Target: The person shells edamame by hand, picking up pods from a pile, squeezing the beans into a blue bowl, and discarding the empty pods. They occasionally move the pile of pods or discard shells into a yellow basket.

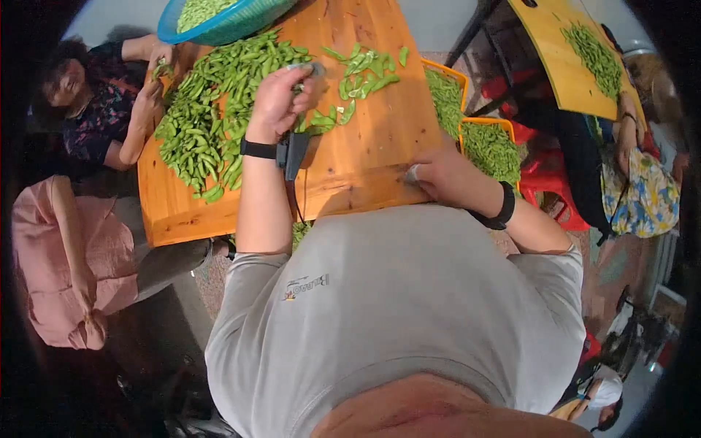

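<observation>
Pinched and partly curled, my left hand (285, 98) is over the right edge of a large pile of green bean pods (241, 82) on the wooden table (378, 142). Greyish coverings show on its fingertips; whether a bean is between them cannot be told. A black wristband with a dark device is on that wrist. My right hand (446, 172) lies at the table's near right edge, a grey covering on a fingertip, its other fingers partly hidden. Loose and opened pods (364, 68) lie to the right of my left hand.
A blue basket (235, 27) of shelled beans stands at the back left. Orange crates (465, 93) of pods are beyond the right edge. A co-worker (109, 104) handles a pod at left; another person (82, 263) sits nearby. A yellow table (547, 71) with pods is at right.
</observation>
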Demonstrator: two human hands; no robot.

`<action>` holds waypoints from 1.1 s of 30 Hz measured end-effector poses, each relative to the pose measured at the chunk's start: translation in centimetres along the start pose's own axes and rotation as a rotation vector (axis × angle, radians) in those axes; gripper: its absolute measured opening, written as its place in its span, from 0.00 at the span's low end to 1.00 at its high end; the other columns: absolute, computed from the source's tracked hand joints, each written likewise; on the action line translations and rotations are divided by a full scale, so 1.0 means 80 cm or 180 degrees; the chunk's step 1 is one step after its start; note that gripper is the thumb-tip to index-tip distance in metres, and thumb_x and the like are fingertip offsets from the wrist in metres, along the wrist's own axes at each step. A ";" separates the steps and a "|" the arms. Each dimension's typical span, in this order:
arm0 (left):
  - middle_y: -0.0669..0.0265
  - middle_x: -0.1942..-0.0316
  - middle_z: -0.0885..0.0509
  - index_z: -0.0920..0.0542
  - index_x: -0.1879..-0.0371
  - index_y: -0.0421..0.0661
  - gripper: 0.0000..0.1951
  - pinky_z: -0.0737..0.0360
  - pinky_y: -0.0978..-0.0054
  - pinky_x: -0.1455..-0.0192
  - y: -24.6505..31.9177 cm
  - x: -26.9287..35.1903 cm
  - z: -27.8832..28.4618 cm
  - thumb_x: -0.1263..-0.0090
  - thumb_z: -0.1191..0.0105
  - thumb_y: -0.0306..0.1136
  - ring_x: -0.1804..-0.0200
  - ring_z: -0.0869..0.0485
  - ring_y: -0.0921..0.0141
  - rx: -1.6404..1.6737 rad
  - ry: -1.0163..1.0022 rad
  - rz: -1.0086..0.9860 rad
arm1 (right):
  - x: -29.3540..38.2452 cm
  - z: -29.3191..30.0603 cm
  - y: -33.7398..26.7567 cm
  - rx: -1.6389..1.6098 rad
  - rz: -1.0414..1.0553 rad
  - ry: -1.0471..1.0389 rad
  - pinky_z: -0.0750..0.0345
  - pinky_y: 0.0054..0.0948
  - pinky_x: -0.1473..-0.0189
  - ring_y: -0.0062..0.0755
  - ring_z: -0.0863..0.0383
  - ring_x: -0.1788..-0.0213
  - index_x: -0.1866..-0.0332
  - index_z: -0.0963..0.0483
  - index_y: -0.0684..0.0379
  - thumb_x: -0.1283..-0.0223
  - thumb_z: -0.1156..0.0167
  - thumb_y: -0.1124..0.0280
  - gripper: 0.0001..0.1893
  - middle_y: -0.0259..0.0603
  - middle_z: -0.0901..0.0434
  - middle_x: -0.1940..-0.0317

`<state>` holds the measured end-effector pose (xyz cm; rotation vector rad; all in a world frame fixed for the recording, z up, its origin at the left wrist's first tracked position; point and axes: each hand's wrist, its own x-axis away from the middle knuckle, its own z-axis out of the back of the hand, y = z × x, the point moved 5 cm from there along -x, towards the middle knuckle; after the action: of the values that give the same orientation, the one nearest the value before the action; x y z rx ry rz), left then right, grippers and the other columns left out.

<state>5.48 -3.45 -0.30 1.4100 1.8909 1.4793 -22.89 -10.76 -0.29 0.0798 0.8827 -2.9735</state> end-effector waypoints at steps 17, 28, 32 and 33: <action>0.70 0.75 0.27 0.28 0.62 0.44 0.08 0.44 0.85 0.82 0.020 0.004 0.032 0.26 0.53 0.37 0.82 0.38 0.80 0.1395 0.0174 -0.0346 | -0.222 0.008 -0.005 0.0554 0.0532 0.0628 0.24 0.40 0.68 0.48 0.21 0.73 0.65 0.21 0.58 0.54 0.31 0.65 0.12 0.48 0.22 0.76; 0.76 0.82 0.27 0.22 0.72 0.44 0.11 0.44 0.84 0.81 -0.005 0.005 -0.006 0.29 0.46 0.36 0.82 0.37 0.83 -0.0455 -0.0169 -0.0152 | -0.227 0.074 0.036 -0.0925 0.0084 0.1094 0.22 0.26 0.67 0.24 0.18 0.70 0.59 0.21 0.63 0.49 0.37 0.76 0.11 0.39 0.18 0.73; 0.73 0.79 0.26 0.23 0.68 0.41 0.09 0.44 0.85 0.82 -0.010 0.001 -0.012 0.27 0.50 0.33 0.83 0.39 0.83 0.0419 -0.0455 -0.0210 | -0.224 0.069 0.026 -0.2499 -0.0110 0.1399 0.25 0.21 0.68 0.18 0.23 0.72 0.58 0.20 0.64 0.49 0.34 0.75 0.12 0.31 0.21 0.75; 0.72 0.79 0.26 0.23 0.67 0.40 0.09 0.45 0.85 0.83 -0.009 0.000 -0.016 0.26 0.51 0.32 0.84 0.40 0.83 0.0862 -0.0442 -0.0163 | -0.224 0.069 0.027 -0.2851 -0.0148 0.1542 0.25 0.20 0.66 0.16 0.24 0.71 0.59 0.20 0.66 0.48 0.34 0.76 0.11 0.30 0.20 0.73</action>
<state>4.16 -4.05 -0.45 1.5233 2.0802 1.1022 -5.12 -15.19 4.25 0.7509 2.1690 -2.3153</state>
